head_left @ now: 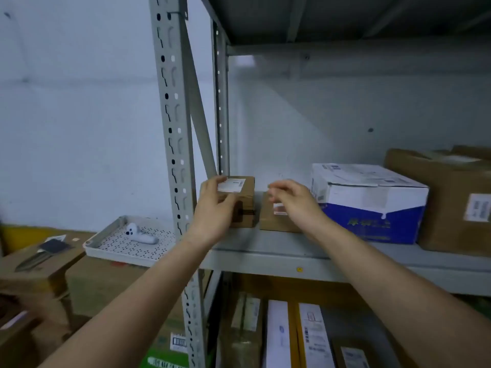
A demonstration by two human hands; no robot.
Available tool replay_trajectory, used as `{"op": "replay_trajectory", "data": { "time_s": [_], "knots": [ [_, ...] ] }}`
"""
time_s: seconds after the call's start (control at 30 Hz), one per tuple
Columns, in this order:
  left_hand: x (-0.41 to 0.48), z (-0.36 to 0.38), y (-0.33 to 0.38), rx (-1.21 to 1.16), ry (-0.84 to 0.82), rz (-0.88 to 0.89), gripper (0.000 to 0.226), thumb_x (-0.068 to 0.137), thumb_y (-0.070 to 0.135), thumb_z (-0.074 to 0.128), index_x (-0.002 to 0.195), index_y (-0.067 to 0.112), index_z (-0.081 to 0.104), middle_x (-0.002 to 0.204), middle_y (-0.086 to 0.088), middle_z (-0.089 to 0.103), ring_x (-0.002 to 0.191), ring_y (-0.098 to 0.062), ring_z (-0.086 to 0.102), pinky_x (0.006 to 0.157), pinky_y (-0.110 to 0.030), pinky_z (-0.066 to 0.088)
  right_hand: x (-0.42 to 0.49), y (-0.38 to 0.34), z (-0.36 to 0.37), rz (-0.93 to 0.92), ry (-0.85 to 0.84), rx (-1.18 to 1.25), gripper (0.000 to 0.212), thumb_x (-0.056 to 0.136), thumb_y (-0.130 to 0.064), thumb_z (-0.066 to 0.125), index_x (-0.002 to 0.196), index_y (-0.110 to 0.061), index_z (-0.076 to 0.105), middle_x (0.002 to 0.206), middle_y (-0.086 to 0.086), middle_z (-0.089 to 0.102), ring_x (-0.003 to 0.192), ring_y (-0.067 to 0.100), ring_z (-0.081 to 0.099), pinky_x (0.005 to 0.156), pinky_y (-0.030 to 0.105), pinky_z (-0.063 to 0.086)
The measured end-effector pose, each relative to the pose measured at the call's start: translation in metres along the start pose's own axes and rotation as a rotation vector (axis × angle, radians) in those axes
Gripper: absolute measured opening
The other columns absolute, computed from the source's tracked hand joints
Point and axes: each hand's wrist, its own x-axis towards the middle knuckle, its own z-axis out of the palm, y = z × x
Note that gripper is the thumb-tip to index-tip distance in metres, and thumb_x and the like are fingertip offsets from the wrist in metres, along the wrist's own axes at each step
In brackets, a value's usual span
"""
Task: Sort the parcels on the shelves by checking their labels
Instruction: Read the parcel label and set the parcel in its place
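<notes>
A small brown parcel (245, 205) with a white label (231, 185) on top stands at the left end of the grey shelf (279, 251). My left hand (212, 208) grips it from the left, thumb on its front face. Just right of it lies a second small brown parcel (269, 221) with a small label on its front. My right hand (295, 200) hovers over that parcel, blurred, fingers loosely curled and holding nothing. Further right stand a white-and-blue box (372, 205) and a large brown carton (451, 203) with a label on its front.
The perforated shelf upright (172, 128) rises just left of my left hand. A white dotted tray (127, 251) holding a white handheld device (140, 235) rests on cartons (39, 277) to the left, beside a cutter (39, 256). Several parcels (279, 335) stand on the lower shelf.
</notes>
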Motion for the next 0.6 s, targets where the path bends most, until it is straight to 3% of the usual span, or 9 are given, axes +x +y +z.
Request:
{"op": "replay_trajectory", "data": {
  "time_s": [0.1, 0.17, 0.23, 0.3, 0.37, 0.47, 0.6],
  "knots": [
    [0.036, 0.011, -0.012, 0.119, 0.091, -0.067, 0.051, 0.102, 0.027, 0.047, 0.15, 0.018, 0.034, 0.157, -0.001, 0.03, 0.137, -0.029, 0.048, 0.112, -0.048, 0.044, 0.033, -0.004, 0.025, 0.09, 0.067, -0.086, 0.038, 0.1, -0.032, 0.056, 0.135, -0.017, 0.055, 0.133, -0.001, 0.059, 0.122, 0.02, 0.057, 0.1, 0.035, 0.049],
    [0.054, 0.019, -0.021, 0.037, 0.097, -0.27, 0.056, 0.103, 0.025, 0.044, 0.154, 0.012, 0.026, 0.158, -0.008, 0.033, 0.136, -0.033, 0.047, 0.112, -0.047, 0.043, 0.047, -0.007, 0.042, 0.18, 0.028, -0.098, 0.03, 0.101, -0.029, 0.053, 0.128, -0.015, 0.053, 0.116, -0.002, 0.057, 0.106, 0.016, 0.055, 0.081, 0.026, 0.045],
    [0.066, 0.021, -0.034, -0.051, 0.113, -0.444, 0.054, 0.102, 0.025, 0.042, 0.151, 0.009, 0.029, 0.152, -0.01, 0.044, 0.13, -0.034, 0.051, 0.103, -0.04, 0.046, 0.058, -0.002, 0.055, 0.255, 0.009, -0.06, 0.016, 0.099, -0.025, 0.054, 0.108, -0.013, 0.058, 0.099, 0.0, 0.062, 0.086, 0.015, 0.06, 0.066, 0.026, 0.046],
    [0.072, 0.022, -0.045, -0.127, 0.098, -0.508, 0.047, 0.1, 0.027, 0.042, 0.144, 0.009, 0.04, 0.139, -0.012, 0.057, 0.118, -0.032, 0.059, 0.093, -0.038, 0.05, 0.066, 0.005, 0.065, 0.266, 0.005, -0.03, 0.023, 0.096, -0.025, 0.057, 0.112, -0.011, 0.065, 0.102, 0.007, 0.071, 0.087, 0.022, 0.068, 0.064, 0.028, 0.054],
    [0.075, 0.023, -0.049, -0.163, 0.092, -0.509, 0.04, 0.101, 0.026, 0.042, 0.138, 0.011, 0.047, 0.132, -0.011, 0.062, 0.112, -0.029, 0.061, 0.087, -0.035, 0.05, 0.071, 0.011, 0.069, 0.25, 0.027, -0.027, 0.025, 0.094, -0.023, 0.061, 0.115, -0.012, 0.068, 0.106, 0.008, 0.073, 0.092, 0.026, 0.07, 0.07, 0.032, 0.059],
    [0.076, 0.025, -0.048, -0.198, 0.095, -0.448, 0.033, 0.102, 0.028, 0.046, 0.132, 0.014, 0.051, 0.128, -0.008, 0.064, 0.11, -0.026, 0.063, 0.087, -0.035, 0.051, 0.069, 0.013, 0.064, 0.244, 0.059, 0.13, 0.018, 0.094, -0.014, 0.065, 0.11, -0.012, 0.071, 0.1, 0.006, 0.075, 0.088, 0.022, 0.072, 0.063, 0.027, 0.058],
    [0.071, 0.027, -0.03, -0.255, 0.128, -0.293, 0.026, 0.104, 0.03, 0.05, 0.126, 0.017, 0.055, 0.123, -0.004, 0.067, 0.108, -0.021, 0.065, 0.092, -0.036, 0.054, 0.065, 0.004, 0.051, 0.168, 0.096, 0.285, 0.027, 0.092, -0.005, 0.066, 0.118, -0.01, 0.071, 0.111, 0.007, 0.075, 0.099, 0.023, 0.073, 0.082, 0.033, 0.06]
  ]
}}
